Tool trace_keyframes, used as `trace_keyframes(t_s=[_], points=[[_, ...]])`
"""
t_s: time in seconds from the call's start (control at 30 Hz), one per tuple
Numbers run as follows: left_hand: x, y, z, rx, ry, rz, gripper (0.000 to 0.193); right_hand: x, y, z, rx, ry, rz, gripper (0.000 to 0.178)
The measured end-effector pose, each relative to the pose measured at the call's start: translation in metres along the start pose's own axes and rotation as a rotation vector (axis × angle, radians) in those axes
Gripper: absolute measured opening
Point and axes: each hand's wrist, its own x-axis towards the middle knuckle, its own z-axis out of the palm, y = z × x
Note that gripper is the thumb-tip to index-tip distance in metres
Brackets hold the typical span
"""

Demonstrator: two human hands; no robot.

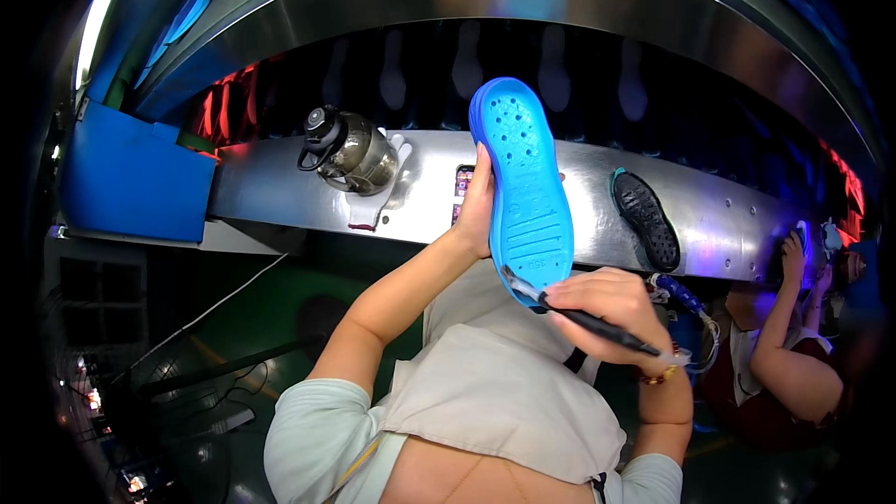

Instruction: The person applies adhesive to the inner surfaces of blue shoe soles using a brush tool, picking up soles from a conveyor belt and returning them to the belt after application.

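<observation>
My left hand [479,203] grips a bright blue shoe sole [528,189] by its left edge, with the sole raised over the front of the metal ledge. The sole's inner face is turned up, showing small round holes at the far end and ridges toward the heel. My right hand [611,303] is closed around a brush [607,329] with a black handle. Its pale bristles touch the rim at the heel, the end nearest me. Behind my left hand a phone [462,185] lies on the ledge, partly covered.
The metal ledge [429,154] bears a dark clear bottle [362,154], a white glove [366,210] and a black sole [644,221]. Behind it, several soles [553,65] sit in a dark recess. A blue box [135,173] stands left. A co-worker's hand [792,257] is at far right.
</observation>
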Motion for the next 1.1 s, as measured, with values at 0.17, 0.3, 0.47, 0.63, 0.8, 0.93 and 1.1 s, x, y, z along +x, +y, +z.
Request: trace_keyframes(t_s=[0.17,0.3,0.47,0.63,0.8,0.93,1.1], points=[[-0.001,-0.004,0.028,-0.089,-0.1,0.079,0.08,0.016,0.016,-0.009,0.358,0.373,0.364,0.014],[-0.003,0.017,0.03,-0.134,-0.147,0.125,0.08,0.012,-0.004,-0.008,0.185,0.059,-0.02,0.022],[-0.001,0.027,0.039,-0.1,-0.048,0.161,0.078,-0.001,0.021,-0.012,0.105,0.262,0.121,0.022],[-0.003,0.045,0.047,-0.053,-0.106,0.158,0.076,-0.003,0.026,-0.016,0.508,0.15,0.057,0.018],[-0.014,0.026,0.067,-0.16,-0.076,0.214,0.071,0.001,0.028,0.006,0.913,0.59,0.182,0.017],[-0.016,0.011,0.063,-0.006,-0.012,0.251,0.062,0.001,0.008,0.016,0.466,0.467,0.14,0.018],[-0.006,0.016,0.063,-0.245,-0.072,0.23,0.043,0.008,0.012,0.004,0.542,0.581,0.245,0.018]])
